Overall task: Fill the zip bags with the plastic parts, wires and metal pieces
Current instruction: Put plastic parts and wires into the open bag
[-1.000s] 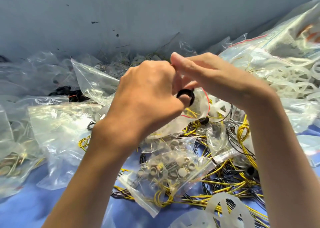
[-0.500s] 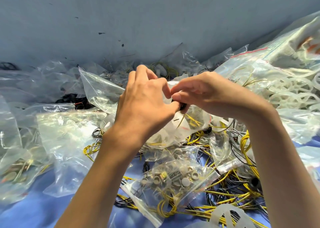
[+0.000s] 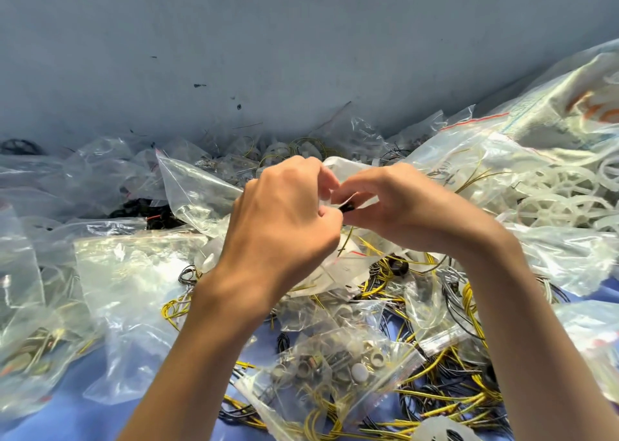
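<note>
My left hand [image 3: 284, 219] grips the mouth of a clear zip bag [image 3: 348, 266] that hangs below both hands, with yellow wire inside. My right hand [image 3: 402, 206] pinches a small black ring [image 3: 346, 207] at the bag's opening, right against my left fingers. Most of the ring is hidden between the fingertips. Loose yellow and black wires [image 3: 452, 390] lie on the blue table below. A filled zip bag of metal and white round pieces [image 3: 335, 370] lies near the front.
Clear bags [image 3: 134, 273] are heaped on the left. A big bag of white plastic wheels [image 3: 552, 192] fills the right. A grey wall [image 3: 301, 55] closes the back. Another black ring [image 3: 397, 268] lies among the wires.
The black ring, plainly visible below my fingers a second ago, is now tucked between the fingertips at the bag's mouth. Both hands have closed together and sit a little lower in the view.
</note>
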`<move>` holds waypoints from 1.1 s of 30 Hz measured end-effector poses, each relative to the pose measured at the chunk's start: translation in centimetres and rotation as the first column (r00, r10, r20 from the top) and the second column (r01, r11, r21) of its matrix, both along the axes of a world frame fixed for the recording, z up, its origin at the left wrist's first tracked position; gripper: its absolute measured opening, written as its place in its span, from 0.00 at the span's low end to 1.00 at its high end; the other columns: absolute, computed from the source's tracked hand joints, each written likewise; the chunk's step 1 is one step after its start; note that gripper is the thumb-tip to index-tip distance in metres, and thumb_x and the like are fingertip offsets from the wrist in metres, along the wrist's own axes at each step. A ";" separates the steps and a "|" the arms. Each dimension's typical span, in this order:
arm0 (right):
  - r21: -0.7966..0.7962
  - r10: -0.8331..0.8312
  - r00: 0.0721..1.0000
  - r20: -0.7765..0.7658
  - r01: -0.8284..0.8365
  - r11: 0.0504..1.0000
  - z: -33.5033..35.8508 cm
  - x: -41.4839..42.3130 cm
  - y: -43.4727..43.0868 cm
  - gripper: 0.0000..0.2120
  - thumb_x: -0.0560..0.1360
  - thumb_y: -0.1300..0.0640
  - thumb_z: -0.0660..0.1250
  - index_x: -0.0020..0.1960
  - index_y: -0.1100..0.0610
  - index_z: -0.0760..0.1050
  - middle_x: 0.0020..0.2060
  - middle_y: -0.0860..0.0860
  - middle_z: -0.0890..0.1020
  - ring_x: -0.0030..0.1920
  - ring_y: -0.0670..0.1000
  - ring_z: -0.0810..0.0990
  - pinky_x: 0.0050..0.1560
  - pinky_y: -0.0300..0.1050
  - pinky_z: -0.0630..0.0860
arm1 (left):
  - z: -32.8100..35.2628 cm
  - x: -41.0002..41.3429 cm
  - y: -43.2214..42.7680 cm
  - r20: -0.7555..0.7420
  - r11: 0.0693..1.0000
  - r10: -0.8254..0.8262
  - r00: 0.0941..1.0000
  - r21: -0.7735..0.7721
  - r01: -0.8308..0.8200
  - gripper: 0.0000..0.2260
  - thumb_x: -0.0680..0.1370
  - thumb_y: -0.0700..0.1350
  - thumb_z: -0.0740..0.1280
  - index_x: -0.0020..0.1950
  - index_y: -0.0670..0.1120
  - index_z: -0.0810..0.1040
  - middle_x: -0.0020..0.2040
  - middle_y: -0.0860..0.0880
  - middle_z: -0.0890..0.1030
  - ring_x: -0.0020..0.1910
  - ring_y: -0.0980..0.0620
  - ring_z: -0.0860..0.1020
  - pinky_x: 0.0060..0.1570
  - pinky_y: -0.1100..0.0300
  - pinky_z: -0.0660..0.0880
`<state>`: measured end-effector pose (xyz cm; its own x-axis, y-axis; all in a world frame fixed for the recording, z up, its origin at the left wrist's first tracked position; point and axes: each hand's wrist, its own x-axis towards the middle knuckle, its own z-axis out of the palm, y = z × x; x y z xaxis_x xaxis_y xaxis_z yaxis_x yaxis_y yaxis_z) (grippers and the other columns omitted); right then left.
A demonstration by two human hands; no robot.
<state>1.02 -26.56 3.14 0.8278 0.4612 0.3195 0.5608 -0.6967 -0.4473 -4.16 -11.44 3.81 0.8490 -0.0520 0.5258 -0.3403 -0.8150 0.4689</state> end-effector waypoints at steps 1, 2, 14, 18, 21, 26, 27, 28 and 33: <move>-0.012 0.010 1.000 -0.005 -0.010 1.000 0.0 0.0 0.0 0.09 0.74 0.58 0.71 0.54 0.52 0.81 0.46 0.46 0.83 0.48 0.43 0.82 0.50 0.42 0.78 | 0.1 -0.1 -0.1 0.025 1.000 -0.009 1.000 -0.010 0.009 0.11 0.70 0.42 0.66 0.51 0.52 0.78 0.45 0.55 0.80 0.41 0.50 0.77 0.47 0.52 0.76; -0.022 0.018 1.000 -0.009 -0.018 1.000 0.0 0.0 0.1 0.09 0.74 0.58 0.71 0.54 0.52 0.81 0.46 0.47 0.83 0.48 0.43 0.82 0.50 0.42 0.78 | 0.1 -0.2 -0.1 0.048 1.000 -0.014 0.999 -0.017 0.014 0.12 0.70 0.42 0.66 0.52 0.52 0.78 0.45 0.55 0.79 0.41 0.51 0.77 0.47 0.52 0.76; -0.087 0.086 0.992 -0.088 -0.093 0.992 0.3 -0.7 0.4 0.08 0.74 0.60 0.69 0.49 0.49 0.77 0.44 0.45 0.81 0.46 0.40 0.81 0.45 0.35 0.77 | 0.3 -0.5 0.1 0.094 0.998 -0.040 0.995 0.051 0.035 0.18 0.70 0.42 0.66 0.60 0.53 0.75 0.48 0.56 0.76 0.40 0.52 0.76 0.45 0.52 0.76; -0.179 0.068 0.989 -0.133 -0.091 0.980 0.3 -0.9 0.4 0.09 0.75 0.53 0.69 0.55 0.49 0.78 0.49 0.45 0.82 0.51 0.42 0.81 0.48 0.35 0.76 | 0.4 -0.4 0.6 0.128 0.998 -0.047 0.991 0.038 0.042 0.20 0.68 0.39 0.64 0.58 0.53 0.77 0.44 0.57 0.75 0.33 0.57 0.70 0.39 0.58 0.71; -0.194 0.044 0.994 -0.103 -0.063 0.979 0.7 -1.0 0.3 0.15 0.75 0.50 0.68 0.61 0.50 0.77 0.54 0.46 0.81 0.54 0.42 0.79 0.54 0.40 0.76 | 0.5 -0.2 1.1 0.157 1.000 -0.023 0.987 -0.006 0.024 0.19 0.67 0.38 0.63 0.56 0.53 0.78 0.42 0.57 0.75 0.33 0.59 0.70 0.38 0.61 0.69; -0.017 0.081 0.996 0.033 -0.081 0.997 1.3 -1.6 0.6 0.12 0.76 0.49 0.66 0.56 0.53 0.80 0.50 0.48 0.83 0.49 0.43 0.81 0.51 0.44 0.78 | 0.8 0.4 2.4 0.226 0.995 0.066 0.972 -0.084 -0.048 0.20 0.68 0.34 0.61 0.54 0.52 0.79 0.41 0.56 0.77 0.36 0.58 0.72 0.40 0.63 0.70; 0.026 0.080 0.994 0.072 -0.082 0.996 1.5 -1.7 0.6 0.12 0.77 0.48 0.65 0.54 0.54 0.81 0.47 0.48 0.83 0.47 0.44 0.81 0.49 0.45 0.78 | 0.8 0.5 2.6 0.240 0.994 0.086 0.967 -0.092 -0.066 0.20 0.68 0.34 0.61 0.55 0.51 0.79 0.42 0.56 0.77 0.37 0.57 0.72 0.40 0.63 0.70; 0.030 0.074 0.992 0.098 -0.077 0.997 1.7 -1.8 0.5 0.14 0.77 0.47 0.63 0.51 0.54 0.82 0.45 0.49 0.82 0.46 0.45 0.81 0.48 0.47 0.78 | 0.9 0.6 2.8 0.249 0.992 0.102 0.963 -0.100 -0.079 0.21 0.68 0.34 0.61 0.55 0.51 0.79 0.42 0.55 0.77 0.38 0.56 0.72 0.41 0.61 0.70; -0.097 0.099 0.994 0.054 -0.093 0.991 2.1 -2.1 0.1 0.24 0.74 0.38 0.57 0.43 0.54 0.82 0.46 0.47 0.82 0.44 0.43 0.80 0.47 0.45 0.75 | 0.8 1.0 3.2 0.223 0.992 0.119 0.968 -0.077 -0.104 0.21 0.67 0.38 0.60 0.58 0.49 0.78 0.44 0.54 0.75 0.43 0.54 0.70 0.43 0.65 0.63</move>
